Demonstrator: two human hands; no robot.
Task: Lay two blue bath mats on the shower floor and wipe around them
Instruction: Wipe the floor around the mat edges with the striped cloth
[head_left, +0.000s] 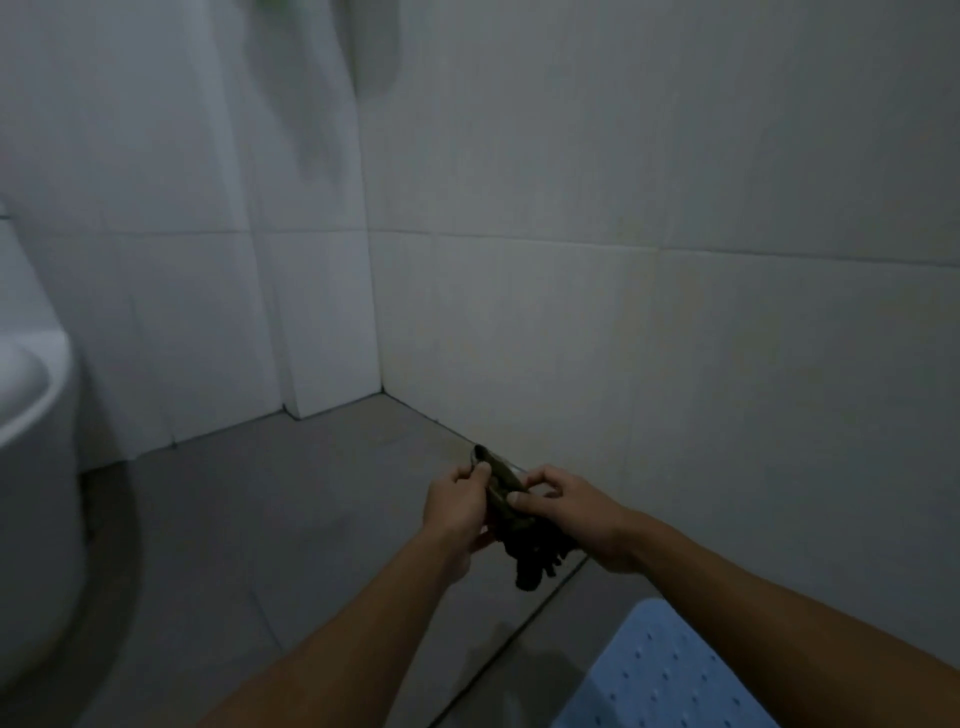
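A dark, crumpled cloth (519, 530) hangs in the air between my two hands, over the grey floor near the right wall. My left hand (457, 512) grips its upper left edge with thumb and curled fingers. My right hand (566, 506) pinches the cloth's right side with the thumb on top. The cloth's lower end dangles below both hands. One blue bath mat (670, 675) with small holes lies flat on the floor at the bottom right, partly under my right forearm. No second mat is in view.
A white toilet (31, 415) stands at the left edge. White tiled walls (649, 322) meet in a corner ahead, with a boxed column to its left. Grey floor tiles (270, 519) spread between the toilet and the right wall. The room is dim.
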